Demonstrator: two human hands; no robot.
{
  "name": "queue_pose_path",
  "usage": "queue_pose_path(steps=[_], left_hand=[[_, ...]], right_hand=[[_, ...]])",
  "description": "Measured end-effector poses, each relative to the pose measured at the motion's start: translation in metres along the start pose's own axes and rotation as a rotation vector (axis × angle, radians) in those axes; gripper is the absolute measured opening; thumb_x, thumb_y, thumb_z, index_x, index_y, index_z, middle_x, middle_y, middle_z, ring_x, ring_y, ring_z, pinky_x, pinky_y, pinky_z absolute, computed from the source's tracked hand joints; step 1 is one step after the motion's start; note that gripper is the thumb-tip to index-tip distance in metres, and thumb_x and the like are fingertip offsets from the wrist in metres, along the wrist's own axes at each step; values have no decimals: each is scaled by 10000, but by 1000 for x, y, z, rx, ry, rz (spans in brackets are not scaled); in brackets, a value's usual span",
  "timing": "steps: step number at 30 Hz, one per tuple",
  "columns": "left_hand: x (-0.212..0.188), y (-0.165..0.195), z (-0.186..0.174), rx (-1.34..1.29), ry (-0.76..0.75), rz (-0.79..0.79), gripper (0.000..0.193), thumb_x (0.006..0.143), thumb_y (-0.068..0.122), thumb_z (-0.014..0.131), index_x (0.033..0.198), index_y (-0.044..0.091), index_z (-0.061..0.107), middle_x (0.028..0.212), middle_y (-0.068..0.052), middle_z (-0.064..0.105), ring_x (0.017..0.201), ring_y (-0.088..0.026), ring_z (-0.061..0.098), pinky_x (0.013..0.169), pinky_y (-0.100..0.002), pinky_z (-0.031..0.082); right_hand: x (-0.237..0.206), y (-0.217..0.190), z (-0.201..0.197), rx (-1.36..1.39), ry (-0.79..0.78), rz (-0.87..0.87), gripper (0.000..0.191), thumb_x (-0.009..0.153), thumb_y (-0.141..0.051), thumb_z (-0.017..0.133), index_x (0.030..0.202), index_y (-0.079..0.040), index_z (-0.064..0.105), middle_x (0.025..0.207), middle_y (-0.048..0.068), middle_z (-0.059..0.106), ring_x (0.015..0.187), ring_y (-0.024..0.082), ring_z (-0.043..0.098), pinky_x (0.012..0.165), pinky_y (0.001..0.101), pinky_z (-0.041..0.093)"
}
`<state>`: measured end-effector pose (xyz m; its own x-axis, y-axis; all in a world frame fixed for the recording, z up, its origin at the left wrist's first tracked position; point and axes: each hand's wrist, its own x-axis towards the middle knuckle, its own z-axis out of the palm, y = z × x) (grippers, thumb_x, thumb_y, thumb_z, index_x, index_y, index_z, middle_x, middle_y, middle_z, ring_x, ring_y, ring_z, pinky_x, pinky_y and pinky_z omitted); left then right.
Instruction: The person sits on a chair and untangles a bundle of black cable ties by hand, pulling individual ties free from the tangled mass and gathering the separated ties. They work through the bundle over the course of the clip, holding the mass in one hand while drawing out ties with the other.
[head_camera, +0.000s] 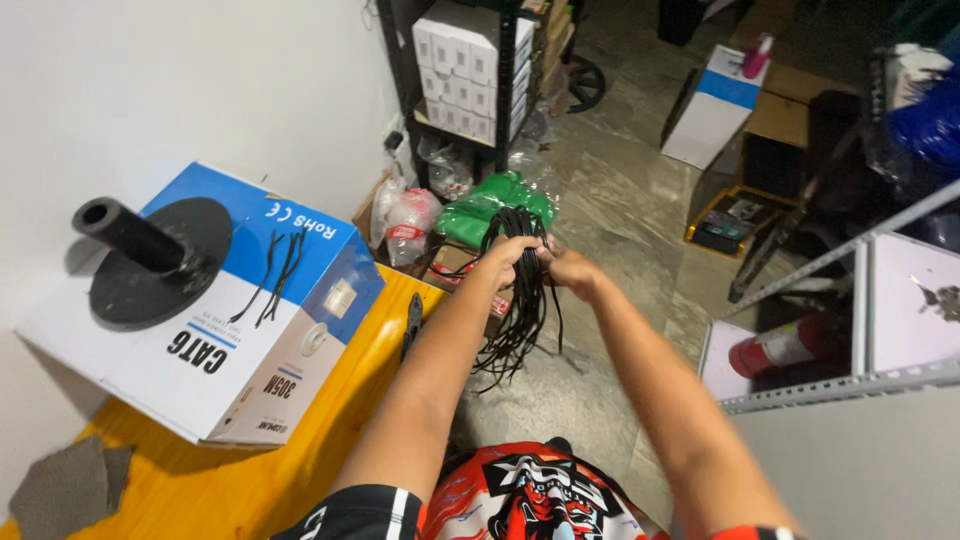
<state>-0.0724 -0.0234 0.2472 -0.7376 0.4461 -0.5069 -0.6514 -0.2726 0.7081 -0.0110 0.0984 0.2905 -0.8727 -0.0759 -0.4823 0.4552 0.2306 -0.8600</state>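
I see both arms stretched forward over the floor, past the edge of the yellow wooden table (330, 420), with the bundle of thin black plastic cable ties (520, 300) pinched at its top between them. My left hand (508, 258) and right hand (565, 268) are both closed around that top end, almost touching, neither nearer than the other. The bundle's long axis hangs straight down from the fingers, loose ends fanning out below.
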Motion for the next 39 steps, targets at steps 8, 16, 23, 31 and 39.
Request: queue_pose_path(steps=[8, 16, 23, 31, 39], left_hand=[[-9, -16, -25, -61, -274, 144, 311, 923, 85, 689, 1213, -27, 700, 1145, -126, 751, 994, -250, 740, 872, -409, 612], [-7, -29, -39, -112, -396, 170, 289, 936, 97, 664, 1200, -18, 690, 1074, -125, 736, 967, -263, 718, 835, -443, 581], [-6, -28, -37, -106, -353, 165, 306, 935, 76, 668, 1218, -37, 694, 1105, -127, 747, 1015, -233, 723, 928, -389, 585], [-7, -32, -41, -124, -316, 198, 296, 942, 56, 673, 1221, -42, 693, 1134, -133, 753, 1030, -235, 723, 939, -403, 586], [-4, -26, -41, -105, -230, 133, 359, 882, 84, 708, 1235, 62, 642, 1050, -94, 750, 945, -278, 706, 772, -450, 604]], right_hand=[[-4, 39, 32, 441, 140, -124, 428, 1046, -404, 574, 1176, -22, 718, 1050, 55, 738, 902, 132, 618, 848, 317, 482], [0, 54, 41, 405, 174, -158, 442, 1033, -448, 530, 1160, -74, 727, 991, -18, 726, 853, 81, 571, 786, 258, 448], [6, 62, 42, 349, 168, -65, 615, 1075, -554, 492, 1021, 10, 729, 897, 42, 666, 785, 127, 521, 726, 293, 437], [2, 60, 46, 332, 211, -56, 644, 1029, -573, 501, 990, 28, 731, 896, 44, 716, 781, 96, 587, 729, 264, 477], [7, 49, 20, 413, 169, -136, 543, 1065, -515, 459, 1145, -20, 667, 928, 76, 688, 785, 185, 633, 705, 356, 534]])
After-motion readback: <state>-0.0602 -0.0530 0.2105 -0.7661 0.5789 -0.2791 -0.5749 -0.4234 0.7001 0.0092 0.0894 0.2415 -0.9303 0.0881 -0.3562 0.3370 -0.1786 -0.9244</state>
